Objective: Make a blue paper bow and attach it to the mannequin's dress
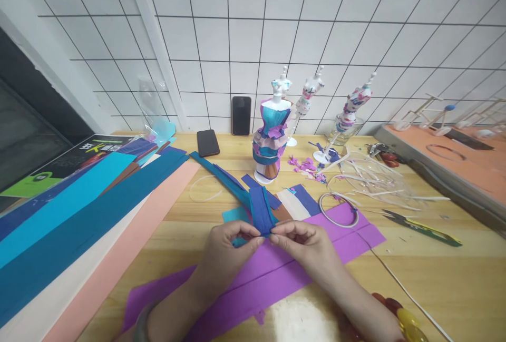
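Note:
A folded strip of blue crepe paper [260,209] with teal edges is held between my two hands, above a long purple paper sheet [284,265]. My left hand [233,239] pinches its lower left corner between thumb and fingers. On the other side, my right hand [298,236] pinches the lower right corner. The fingertips nearly meet at the strip's bottom edge. Behind it stands a small white mannequin [272,131] dressed in teal, pink and purple paper. A teal strip [221,176] runs from the held piece toward the upper left.
Long coloured paper sheets [98,215] cover the left side. Two phones, one lying flat [207,143] and one propped on the wall [241,115], are at the back. Thread snips [422,227], a wire coil [339,210] and two more mannequins [353,107] are to the right.

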Demonstrator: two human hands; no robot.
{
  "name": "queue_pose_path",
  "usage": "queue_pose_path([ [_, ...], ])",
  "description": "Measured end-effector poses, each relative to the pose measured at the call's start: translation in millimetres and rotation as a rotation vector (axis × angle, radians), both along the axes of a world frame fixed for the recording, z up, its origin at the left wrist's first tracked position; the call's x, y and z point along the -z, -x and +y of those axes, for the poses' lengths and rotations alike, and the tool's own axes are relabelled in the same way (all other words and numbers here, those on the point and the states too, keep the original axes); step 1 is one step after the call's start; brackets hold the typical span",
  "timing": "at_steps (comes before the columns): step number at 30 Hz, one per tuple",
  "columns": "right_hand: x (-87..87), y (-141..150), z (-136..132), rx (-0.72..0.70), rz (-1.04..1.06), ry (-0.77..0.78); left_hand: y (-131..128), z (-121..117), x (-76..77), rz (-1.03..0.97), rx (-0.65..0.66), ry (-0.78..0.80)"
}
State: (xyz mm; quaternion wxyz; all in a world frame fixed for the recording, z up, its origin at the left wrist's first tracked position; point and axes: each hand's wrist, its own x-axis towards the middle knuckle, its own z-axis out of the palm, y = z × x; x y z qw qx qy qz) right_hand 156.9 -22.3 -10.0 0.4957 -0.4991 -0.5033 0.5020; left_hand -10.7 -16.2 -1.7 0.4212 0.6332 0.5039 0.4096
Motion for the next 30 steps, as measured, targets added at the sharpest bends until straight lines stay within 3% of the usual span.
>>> queue_pose_path([
  [6,1.9,0.4,-1.4,0.004,-0.031,-0.027,-1.3,-0.3,3.0,0.017,-0.014,-0.074],
  [30,1.4,-1.4,-5.3,-0.105,-0.202,-0.149,-3.5,0.1,2.9,0.015,0.029,-0.043],
])
